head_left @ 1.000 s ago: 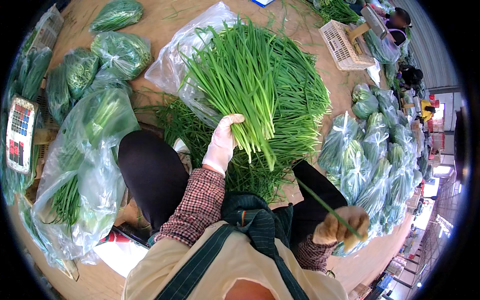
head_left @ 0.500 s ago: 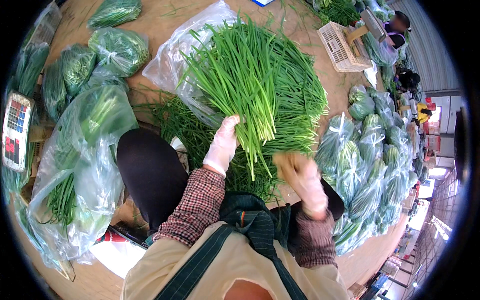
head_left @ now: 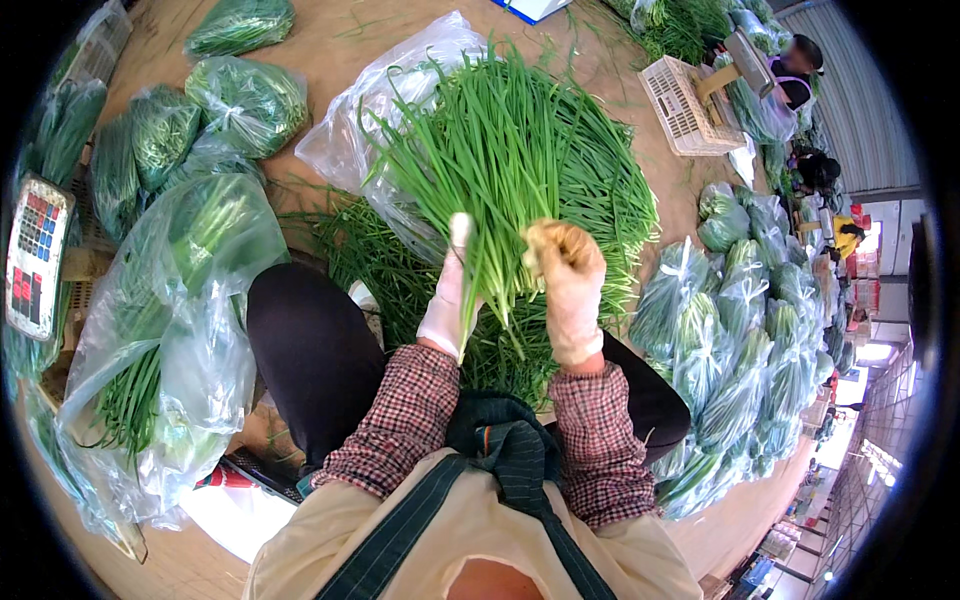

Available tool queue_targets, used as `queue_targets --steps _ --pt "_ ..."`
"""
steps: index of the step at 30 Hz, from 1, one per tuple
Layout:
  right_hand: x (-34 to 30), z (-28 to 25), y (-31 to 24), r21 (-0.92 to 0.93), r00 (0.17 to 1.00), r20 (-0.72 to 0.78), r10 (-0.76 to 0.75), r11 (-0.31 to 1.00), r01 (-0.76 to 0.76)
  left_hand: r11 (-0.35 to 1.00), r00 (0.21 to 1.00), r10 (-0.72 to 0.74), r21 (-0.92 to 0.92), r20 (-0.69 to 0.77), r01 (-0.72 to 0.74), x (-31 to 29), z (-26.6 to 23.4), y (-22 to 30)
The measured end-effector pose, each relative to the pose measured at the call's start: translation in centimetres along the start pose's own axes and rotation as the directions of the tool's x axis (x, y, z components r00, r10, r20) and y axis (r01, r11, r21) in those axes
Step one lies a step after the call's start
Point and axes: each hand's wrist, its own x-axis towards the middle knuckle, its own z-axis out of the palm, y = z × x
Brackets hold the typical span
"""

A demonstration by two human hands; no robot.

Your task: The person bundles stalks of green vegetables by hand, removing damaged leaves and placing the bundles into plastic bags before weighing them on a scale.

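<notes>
A bunch of green garlic chives [head_left: 477, 180] rests across my left hand [head_left: 450, 290], which wears a thin whitish glove. Its thumb lies along the near side of the bunch, and the pale stem ends hang down toward me. Close by the right side of those stems is my right hand [head_left: 568, 285], gloved, with yellow-stained fingers curled closed. Whatever its fingertips may pinch is hidden. A larger pile of chives [head_left: 605, 185] lies on the ground just beyond and right, partly over a clear plastic bag [head_left: 345, 115]. Loose chive leaves [head_left: 385, 255] are scattered beneath my hands.
Tied clear bags of greens [head_left: 735, 340] crowd the right side. More bagged greens [head_left: 245, 105] and an open bag of chives [head_left: 180, 320] are at left, beside a scale's keypad [head_left: 38, 258]. A cream plastic crate [head_left: 685, 105] stands far right, with people beyond.
My right hand has moved left and up, from beside the stems to close against them. The bunch in my left hand has tilted and its stem ends are gathered narrower.
</notes>
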Motion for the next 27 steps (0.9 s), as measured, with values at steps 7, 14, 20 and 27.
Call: queue_targets --steps 7,14,20,27 --pt "-10.9 -6.4 -10.8 0.232 0.808 -0.35 -0.474 0.791 0.566 0.988 0.982 -0.049 0.137 -0.184 0.075 5.0 -2.7 -2.0" --pt "-17.5 -14.1 -0.2 -0.652 0.942 -0.116 0.315 0.691 -0.312 0.99 0.987 -0.137 -0.032 -0.083 0.135 3.8 -1.0 -1.0" --pt "-11.5 -3.6 -1.5 -0.594 0.996 0.005 -0.085 0.802 0.071 0.996 0.994 -0.077 -0.056 -0.071 0.073 4.0 -0.4 -1.6" --pt "-4.8 -2.1 0.5 -0.891 0.899 0.091 -0.427 0.369 0.266 0.996 0.995 0.089 -0.028 -0.038 -0.09 1.9 0.1 -1.3"
